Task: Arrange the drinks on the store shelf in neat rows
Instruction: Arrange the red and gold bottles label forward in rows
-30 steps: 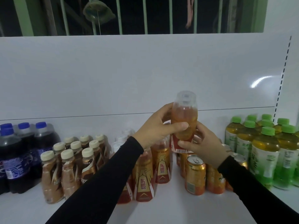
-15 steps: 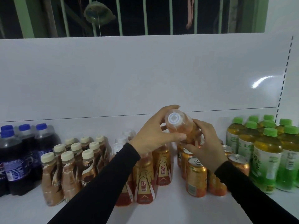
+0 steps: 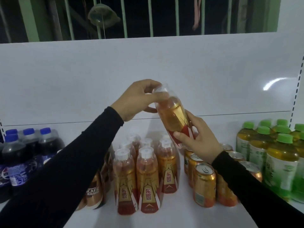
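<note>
bare shelf [image 3: 164, 218] before bottle rows [image 3: 148, 180]

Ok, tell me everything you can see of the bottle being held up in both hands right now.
The held bottle is clear plastic with amber drink inside, a clear domed cap at its top and a gold and red wrap on its lower body. It is in the air above the standing matching bottles, tilted, cap up and to the left. The left hand grips the cap end with fingers curled over it; the right hand holds the lower, labelled part. Its base is hidden behind that hand.
</note>
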Demonstrator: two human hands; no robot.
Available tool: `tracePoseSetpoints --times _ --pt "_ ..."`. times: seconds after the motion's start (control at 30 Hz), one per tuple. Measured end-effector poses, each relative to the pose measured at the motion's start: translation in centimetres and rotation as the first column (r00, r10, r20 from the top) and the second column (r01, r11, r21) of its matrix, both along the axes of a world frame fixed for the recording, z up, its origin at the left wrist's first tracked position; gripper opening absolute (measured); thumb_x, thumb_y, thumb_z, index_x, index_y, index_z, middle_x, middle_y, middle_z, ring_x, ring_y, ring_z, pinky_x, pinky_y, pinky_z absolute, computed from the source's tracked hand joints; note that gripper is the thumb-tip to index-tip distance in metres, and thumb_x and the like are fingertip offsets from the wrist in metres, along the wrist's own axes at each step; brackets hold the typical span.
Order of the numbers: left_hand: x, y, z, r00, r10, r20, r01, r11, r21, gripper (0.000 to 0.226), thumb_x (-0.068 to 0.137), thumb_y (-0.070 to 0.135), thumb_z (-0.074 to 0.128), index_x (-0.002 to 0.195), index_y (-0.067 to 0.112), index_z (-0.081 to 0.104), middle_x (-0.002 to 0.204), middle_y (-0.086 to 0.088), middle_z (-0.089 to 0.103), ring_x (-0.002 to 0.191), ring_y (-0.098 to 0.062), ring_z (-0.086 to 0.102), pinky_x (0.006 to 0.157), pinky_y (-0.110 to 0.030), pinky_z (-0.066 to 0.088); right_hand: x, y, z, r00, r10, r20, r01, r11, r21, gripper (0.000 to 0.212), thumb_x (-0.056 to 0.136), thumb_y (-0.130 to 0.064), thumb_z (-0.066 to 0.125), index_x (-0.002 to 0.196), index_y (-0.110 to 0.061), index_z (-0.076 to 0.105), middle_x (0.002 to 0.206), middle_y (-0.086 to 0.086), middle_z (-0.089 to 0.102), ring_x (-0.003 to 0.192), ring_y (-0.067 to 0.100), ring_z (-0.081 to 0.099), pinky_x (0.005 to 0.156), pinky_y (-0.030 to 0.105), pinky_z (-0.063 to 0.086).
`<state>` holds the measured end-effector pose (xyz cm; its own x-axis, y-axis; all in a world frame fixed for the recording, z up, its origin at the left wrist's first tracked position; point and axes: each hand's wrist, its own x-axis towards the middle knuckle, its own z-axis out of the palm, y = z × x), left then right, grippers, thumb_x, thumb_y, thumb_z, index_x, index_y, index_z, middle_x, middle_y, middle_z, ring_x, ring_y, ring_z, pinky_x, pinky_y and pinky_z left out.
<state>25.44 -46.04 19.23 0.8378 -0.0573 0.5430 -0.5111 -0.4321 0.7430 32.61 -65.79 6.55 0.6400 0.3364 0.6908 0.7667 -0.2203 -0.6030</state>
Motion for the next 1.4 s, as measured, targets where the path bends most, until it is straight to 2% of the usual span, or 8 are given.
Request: tracePoseSetpoints --times 0.1,0.2,0.3,0.4,0.63,0.87,1.2,1.4 --pt "0.5 1.0 2.2 0.996 0.088 -0.027 -0.088 0.996 0.006 0.034 0.092 0.021 0.071 0.120 0.004 0.064 0.115 -0.013 0.069 0.101 -0.025 0.071 0.072 -0.037 0.062 0.3 1.5 1.1 1.000 0.019 0.024 -0.018 0.999 -0.037 0.058 0.084 -0.062 0.058 0.135 -0.064 0.030 0.122 -0.037 0.048 0.121 -0.004 0.047 0.103 0.033 0.043" --pt "1.0 2.1 3.9 0.987 0.152 -0.044 -0.151 0.988 0.026 0.029 0.092 0.023 0.071 0.113 0.004 0.067 0.110 -0.011 0.070 0.095 -0.023 0.070 0.068 -0.033 0.062 1.5 1.6 1.0 0.998 -0.048 -0.033 0.045 0.994 -0.103 0.084 0.080 -0.071 0.051 0.152 -0.037 0.025 0.147 -0.011 0.041 0.133 0.004 0.039 0.113 0.033 0.035" --pt "1.9 3.3 4.8 0.973 0.227 -0.038 -0.224 0.972 0.077 0.029 0.092 0.025 0.072 0.113 0.006 0.067 0.114 -0.011 0.068 0.097 -0.021 0.068 0.068 -0.032 0.061 2.6 0.4 -0.2 0.989 -0.143 -0.023 0.131 0.955 -0.265 0.084 0.082 -0.072 0.046 0.153 -0.032 0.026 0.155 -0.007 0.033 0.140 0.007 0.031 0.113 0.025 0.025" --pt "3.1 4.5 5.0 0.956 0.289 -0.059 -0.280 0.952 0.127 0.032 0.090 0.026 0.074 0.115 0.009 0.064 0.112 -0.008 0.065 0.095 -0.018 0.066 0.068 -0.032 0.061 3.5 -0.7 -1.8 0.977 -0.211 -0.022 0.175 0.861 -0.478 0.089 0.081 -0.074 0.040 0.154 -0.027 0.023 0.158 -0.003 0.027 0.143 0.011 0.026 0.107 0.019 0.016" --pt "5.5 5.7 3.0 0.931 0.338 -0.138 -0.301 0.925 0.233 0.012 0.093 0.022 0.070 0.092 0.018 0.059 0.109 -0.006 0.064 0.100 -0.019 0.063 0.072 -0.032 0.060 4.9 -1.9 -4.6 0.916 -0.394 -0.075 0.200 0.611 -0.766 0.091 0.083 -0.080 0.035 0.155 -0.024 0.022 0.162 0.002 0.021 0.147 0.020 0.023 0.117 0.038 0.023" --pt "7.7 5.4 0.0 0.911 0.345 -0.227 -0.268 0.912 0.310 0.014 0.094 0.021 0.069 0.087 0.018 0.057 0.109 -0.009 0.062 0.109 -0.028 0.065 0.072 -0.031 0.061 5.1 -2.0 -5.2 0.904 -0.421 -0.074 0.195 0.561 -0.805 0.088 0.083 -0.082 0.030 0.152 -0.027 0.030 0.156 0.004 0.034 0.141 0.022 0.032 0.114 0.040 0.029" --pt "9.5 5.5 -5.0 0.899 0.375 -0.226 -0.269 0.880 0.391 0.050 0.082 0.020 0.083 0.126 0.005 0.065 0.114 -0.002 0.064 0.102 -0.023 0.067 0.083 -0.032 0.060 4.7 -2.1 -5.0 0.904 -0.420 -0.083 0.185 0.559 -0.808 0.087 0.085 -0.080 0.034 0.153 -0.026 0.029 0.158 0.002 0.033 0.142 0.021 0.034 0.115 0.038 0.030" --pt "10.1 5.8 -7.9 0.872 0.438 -0.219 -0.239 0.772 0.590 0.049 0.078 0.025 0.084 0.123 0.013 0.070 0.125 -0.001 0.067 0.114 -0.019 0.062 0.104 -0.035 0.048 4.7 -2.0 -5.0 0.904 -0.419 -0.085 0.184 0.560 -0.808 0.087 0.084 -0.080 0.034 0.153 -0.027 0.029 0.158 0.001 0.033 0.142 0.020 0.035 0.114 0.038 0.030"
